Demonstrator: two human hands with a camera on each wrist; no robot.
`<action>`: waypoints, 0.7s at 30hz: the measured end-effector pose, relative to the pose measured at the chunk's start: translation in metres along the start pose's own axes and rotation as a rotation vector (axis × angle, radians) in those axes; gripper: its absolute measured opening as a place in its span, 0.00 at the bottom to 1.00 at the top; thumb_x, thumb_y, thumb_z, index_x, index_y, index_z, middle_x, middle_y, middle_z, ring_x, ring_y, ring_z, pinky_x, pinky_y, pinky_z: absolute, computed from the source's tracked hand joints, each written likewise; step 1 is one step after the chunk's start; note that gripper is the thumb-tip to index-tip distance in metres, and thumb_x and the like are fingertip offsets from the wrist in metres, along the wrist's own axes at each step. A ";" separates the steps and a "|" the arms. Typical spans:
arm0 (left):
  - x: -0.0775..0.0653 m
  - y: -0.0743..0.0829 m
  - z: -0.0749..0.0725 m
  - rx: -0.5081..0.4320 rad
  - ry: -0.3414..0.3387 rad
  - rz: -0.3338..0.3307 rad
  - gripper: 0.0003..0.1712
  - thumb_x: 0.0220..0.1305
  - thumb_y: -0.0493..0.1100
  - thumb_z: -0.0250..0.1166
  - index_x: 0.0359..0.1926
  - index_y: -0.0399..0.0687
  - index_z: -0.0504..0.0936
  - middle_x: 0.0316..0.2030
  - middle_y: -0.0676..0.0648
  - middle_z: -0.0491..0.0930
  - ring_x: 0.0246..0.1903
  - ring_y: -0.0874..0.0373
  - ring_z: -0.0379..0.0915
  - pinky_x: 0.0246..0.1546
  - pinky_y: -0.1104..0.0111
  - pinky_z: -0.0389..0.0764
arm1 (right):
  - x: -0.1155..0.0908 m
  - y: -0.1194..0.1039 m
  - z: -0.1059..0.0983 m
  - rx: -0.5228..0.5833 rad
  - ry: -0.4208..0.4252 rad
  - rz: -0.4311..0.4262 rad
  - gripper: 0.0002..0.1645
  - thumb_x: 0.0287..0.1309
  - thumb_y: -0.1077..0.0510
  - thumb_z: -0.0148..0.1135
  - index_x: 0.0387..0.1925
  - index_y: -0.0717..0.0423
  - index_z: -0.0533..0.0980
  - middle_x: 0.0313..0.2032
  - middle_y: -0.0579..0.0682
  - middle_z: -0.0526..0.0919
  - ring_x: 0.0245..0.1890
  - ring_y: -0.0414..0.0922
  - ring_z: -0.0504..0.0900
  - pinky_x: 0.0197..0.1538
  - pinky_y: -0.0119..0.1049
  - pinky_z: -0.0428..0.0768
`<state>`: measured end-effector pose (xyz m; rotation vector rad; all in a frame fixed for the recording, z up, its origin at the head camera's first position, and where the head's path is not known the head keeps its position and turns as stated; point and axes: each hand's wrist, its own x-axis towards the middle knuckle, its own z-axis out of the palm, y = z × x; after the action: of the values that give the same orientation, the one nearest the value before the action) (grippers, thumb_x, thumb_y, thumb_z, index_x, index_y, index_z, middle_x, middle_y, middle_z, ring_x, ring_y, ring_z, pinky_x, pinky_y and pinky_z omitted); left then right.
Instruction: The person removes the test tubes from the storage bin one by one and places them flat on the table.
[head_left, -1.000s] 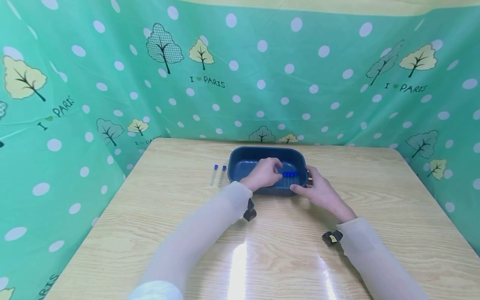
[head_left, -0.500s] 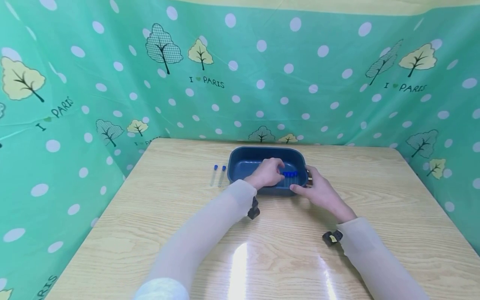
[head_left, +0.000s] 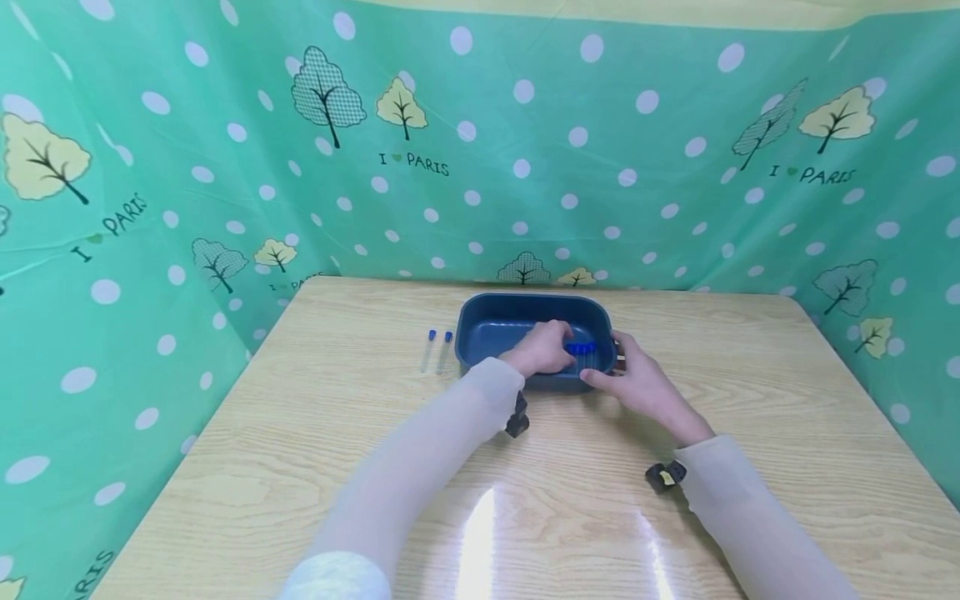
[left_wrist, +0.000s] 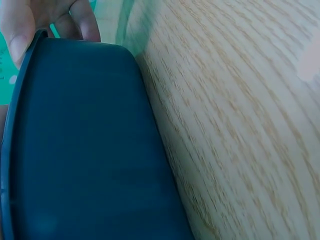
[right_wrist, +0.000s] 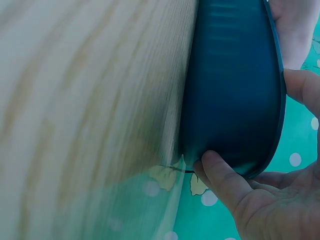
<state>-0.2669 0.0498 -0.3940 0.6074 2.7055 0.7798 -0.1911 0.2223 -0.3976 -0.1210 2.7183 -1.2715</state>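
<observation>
A dark blue plastic bin (head_left: 495,321) stands at the far middle of the table. In the head view, my left hand (head_left: 543,346) reaches into it from the left, fingers bent down beside several clear tubes (head_left: 587,360) with blue caps; whether it pinches one is hidden. My right hand (head_left: 637,375) grips the bin's right end. The right wrist view has its fingers (right_wrist: 225,180) against the outer wall and the thumb (right_wrist: 300,85) at the rim. Two more blue-capped tubes, a left one (head_left: 428,352) and a right one (head_left: 445,353), lie outside the bin.
A light wood-grain table (head_left: 570,492) spreads toward me. Green polka-dot cloth (head_left: 480,167) hangs behind it and along both sides. Glare streaks (head_left: 477,533) mark the table's near part.
My left hand has shifted right inside the bin, closer to the tubes there. The right hand, the bin and the two tubes outside have stayed in place.
</observation>
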 end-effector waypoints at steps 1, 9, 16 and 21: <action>0.000 0.000 0.000 0.005 0.000 -0.001 0.27 0.60 0.44 0.67 0.59 0.44 0.74 0.56 0.46 0.76 0.55 0.54 0.72 0.54 0.61 0.74 | 0.000 0.000 0.000 -0.003 -0.003 -0.002 0.55 0.57 0.42 0.64 0.73 0.58 0.44 0.69 0.66 0.55 0.62 0.66 0.65 0.56 0.60 0.70; 0.006 0.001 0.004 0.029 -0.003 -0.007 0.28 0.59 0.44 0.67 0.60 0.41 0.74 0.56 0.44 0.76 0.54 0.52 0.73 0.54 0.61 0.74 | 0.000 0.001 -0.001 -0.004 -0.005 -0.002 0.57 0.56 0.38 0.63 0.73 0.58 0.44 0.68 0.66 0.56 0.62 0.66 0.66 0.56 0.59 0.71; 0.008 0.001 0.005 0.032 -0.011 -0.018 0.27 0.58 0.43 0.66 0.59 0.41 0.75 0.55 0.44 0.77 0.49 0.54 0.75 0.52 0.60 0.75 | 0.000 0.000 -0.002 -0.012 -0.004 -0.004 0.59 0.55 0.36 0.63 0.73 0.58 0.44 0.68 0.67 0.58 0.62 0.66 0.66 0.56 0.59 0.70; 0.008 0.002 0.004 0.055 -0.022 -0.031 0.26 0.59 0.43 0.66 0.59 0.43 0.76 0.54 0.46 0.78 0.50 0.55 0.74 0.53 0.60 0.75 | 0.001 0.002 -0.001 -0.014 -0.005 -0.004 0.58 0.55 0.37 0.63 0.73 0.58 0.44 0.67 0.67 0.58 0.61 0.66 0.66 0.56 0.60 0.70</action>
<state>-0.2718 0.0566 -0.3974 0.5816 2.7174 0.6884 -0.1926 0.2244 -0.3982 -0.1312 2.7243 -1.2522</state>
